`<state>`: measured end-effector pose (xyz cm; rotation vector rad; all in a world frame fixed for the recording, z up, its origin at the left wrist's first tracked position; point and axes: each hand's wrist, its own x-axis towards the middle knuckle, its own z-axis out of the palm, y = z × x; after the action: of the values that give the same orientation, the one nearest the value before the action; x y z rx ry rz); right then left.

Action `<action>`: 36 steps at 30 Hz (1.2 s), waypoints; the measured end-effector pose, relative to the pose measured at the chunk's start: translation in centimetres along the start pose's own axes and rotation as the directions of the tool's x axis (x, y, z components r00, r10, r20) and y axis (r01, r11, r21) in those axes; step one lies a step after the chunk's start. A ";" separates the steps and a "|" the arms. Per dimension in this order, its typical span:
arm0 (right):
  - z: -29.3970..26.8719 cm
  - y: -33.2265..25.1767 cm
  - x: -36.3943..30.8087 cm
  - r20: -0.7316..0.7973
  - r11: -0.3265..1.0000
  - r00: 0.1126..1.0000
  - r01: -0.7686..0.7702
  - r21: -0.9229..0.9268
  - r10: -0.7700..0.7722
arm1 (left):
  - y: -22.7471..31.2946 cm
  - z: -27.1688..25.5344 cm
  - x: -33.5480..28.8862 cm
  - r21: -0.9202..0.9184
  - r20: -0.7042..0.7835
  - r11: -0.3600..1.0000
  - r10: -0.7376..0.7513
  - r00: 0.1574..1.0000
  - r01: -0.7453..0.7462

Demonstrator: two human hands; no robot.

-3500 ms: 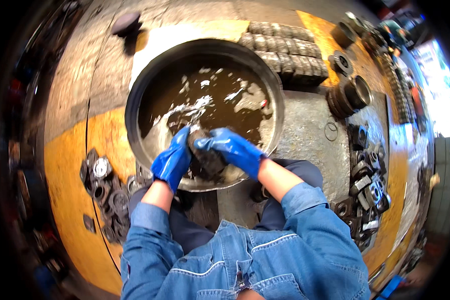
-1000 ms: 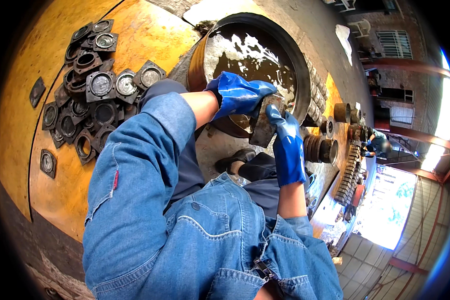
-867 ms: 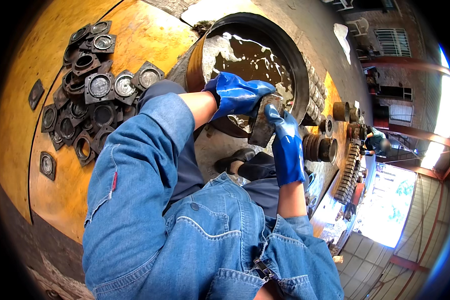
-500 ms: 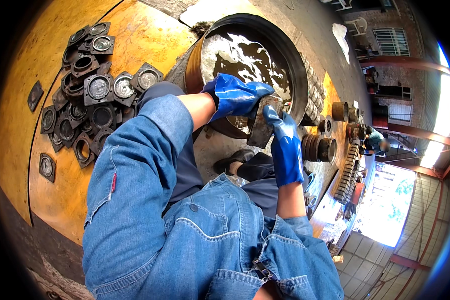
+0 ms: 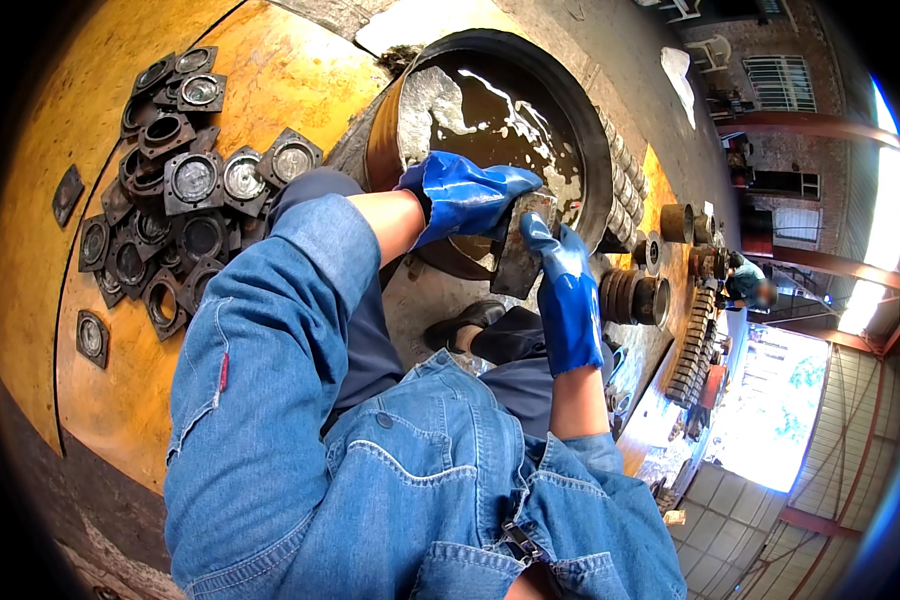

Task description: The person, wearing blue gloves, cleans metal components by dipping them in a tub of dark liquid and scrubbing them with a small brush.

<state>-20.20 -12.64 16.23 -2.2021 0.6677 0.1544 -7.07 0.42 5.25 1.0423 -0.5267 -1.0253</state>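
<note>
Both my hands wear blue rubber gloves. A dark, square-edged metal piece is held between them, tilted over the near rim of a large round metal tub. My left hand grips its upper left side, fingers pointing right and closed on it. My right hand pinches its right side, the thumb lying on its face. Dark brown liquid with patches of white foam fills the tub. The underside of the metal piece and some of my fingertips are hidden.
To the left, several square metal flanges lie heaped on a yellow metal plate. Right of the tub stand stacked rings and a short pipe section. My shoe rests just below the tub. Another person is farther off.
The foam on the liquid has shifted and thinned, showing more brown surface. Both hands keep their hold on the metal piece, moving only slightly.
</note>
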 end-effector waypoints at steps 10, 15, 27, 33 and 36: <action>0.5 -0.9 -1.3 -0.141 0.994 0.989 0.017 -0.104 -0.032 | 0.1 -0.1 -0.4 0.491 -0.023 0.863 0.150 0.988 -0.119; 0.0 -1.0 -0.3 -0.032 0.998 0.997 -0.066 -0.024 0.065 | 0.6 -0.1 -0.4 0.628 0.008 0.765 0.175 0.985 -0.141; 1.1 1.9 1.2 -0.082 0.996 0.996 -0.022 0.082 0.029 | -4.3 -1.8 2.8 0.863 0.020 0.456 0.398 0.917 -0.217; 0.8 1.6 1.2 -0.097 0.999 0.995 -0.013 0.041 0.017 | 0.6 0.7 -0.3 -0.131 -0.043 0.990 -0.051 0.998 0.045; 0.8 1.6 1.4 -0.139 0.998 0.990 -0.009 -0.055 0.002 | 1.8 0.9 -0.9 -0.523 0.034 0.831 -0.205 0.978 0.192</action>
<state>-19.75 -13.43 14.14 -2.2798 0.7542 0.0223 -7.39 1.03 7.36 0.6217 -0.0967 -1.2509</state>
